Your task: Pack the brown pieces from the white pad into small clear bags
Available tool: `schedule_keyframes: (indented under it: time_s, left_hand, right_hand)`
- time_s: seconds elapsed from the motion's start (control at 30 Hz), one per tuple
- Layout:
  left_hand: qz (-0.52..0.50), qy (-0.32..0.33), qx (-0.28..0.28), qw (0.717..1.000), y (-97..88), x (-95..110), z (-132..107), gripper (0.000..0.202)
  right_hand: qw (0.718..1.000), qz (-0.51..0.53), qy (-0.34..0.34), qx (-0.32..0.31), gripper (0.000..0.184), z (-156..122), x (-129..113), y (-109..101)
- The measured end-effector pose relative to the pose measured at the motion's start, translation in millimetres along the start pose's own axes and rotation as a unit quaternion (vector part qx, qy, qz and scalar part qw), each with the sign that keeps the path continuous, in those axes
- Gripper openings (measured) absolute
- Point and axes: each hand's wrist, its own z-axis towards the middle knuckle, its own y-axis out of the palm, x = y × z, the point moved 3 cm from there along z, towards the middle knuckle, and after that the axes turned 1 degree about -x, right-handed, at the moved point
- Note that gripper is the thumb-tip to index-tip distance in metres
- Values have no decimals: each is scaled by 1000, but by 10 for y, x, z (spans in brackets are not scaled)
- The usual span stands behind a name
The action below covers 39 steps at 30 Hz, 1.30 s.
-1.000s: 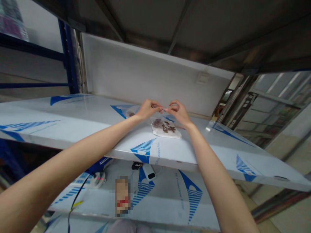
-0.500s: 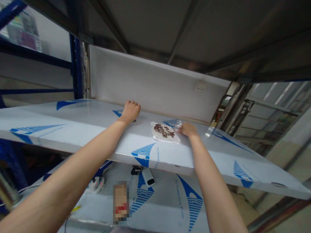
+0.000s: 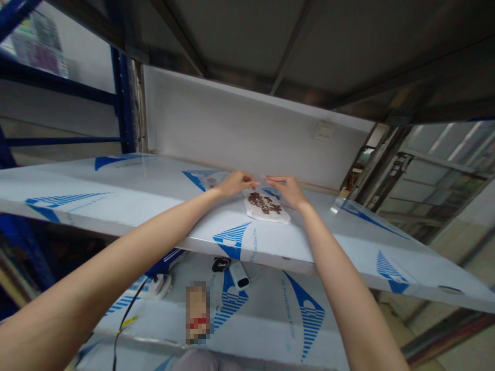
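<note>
Both my hands meet over the upper shelf, behind a white sheet [image 3: 266, 216] that holds several small dark-brown pieces [image 3: 258, 200]. My left hand [image 3: 238, 183] has its thumb and fingers pinched together at the left side of a thin, clear plastic bag [image 3: 263, 179]. From the right, my right hand [image 3: 291, 190] pinches the same bag with fingertips pointing left. The bag is see-through, so its outline and contents are hard to make out. A small brownish item [image 3: 211, 182] lies left of my left hand, too blurred to name.
The shelf [image 3: 154, 206] wears blue-printed protective film. A metal shelf [image 3: 240, 41] hangs low overhead. On the lower shelf are a white device [image 3: 238, 275], a black coiled cable [image 3: 220, 264], a power strip [image 3: 160, 286] and a pixelated object [image 3: 197, 312]. A wall switch [image 3: 324, 131] is behind.
My left hand has moved right, off the shelf spot where it was, to the clear bag. My right hand has shifted slightly left and up with the bag.
</note>
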Motion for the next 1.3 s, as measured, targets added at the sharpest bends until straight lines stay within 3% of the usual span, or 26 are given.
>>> schedule_keyframes:
  time_s: [0.17,0.4,0.57,0.8,0.9,1.03,1.1,1.2,1.3]
  left_hand:
    - [-67,4,44,997,72,1,19,18]
    - [-99,-39,98,990,-26,129,7,14]
    - [-82,-48,126,987,-33,196,-20,20]
    - [-84,-24,120,989,0,147,10,18]
    - [-21,-17,108,994,-1,150,20,17]
    - [98,-39,19,994,96,190,21,18]
    - [144,-71,0,987,138,227,9,15]
    - [201,-98,56,973,121,309,-20,11]
    - [230,-66,145,960,60,388,-61,14]
  right_hand:
    - [999,-19,-21,-44,19,-24,-44,161]
    - [998,-59,-17,13,32,-19,-150,85]
    - [999,24,-6,-44,16,-8,-94,182]
    - [991,106,8,-77,22,7,-18,244]
    - [994,90,24,-63,20,15,-3,210]
    - [999,-24,47,-11,18,14,75,113]
    - [997,-62,49,-2,17,11,105,88]
    - [998,-44,55,-2,17,14,111,103]
    - [997,27,66,8,18,25,91,137]
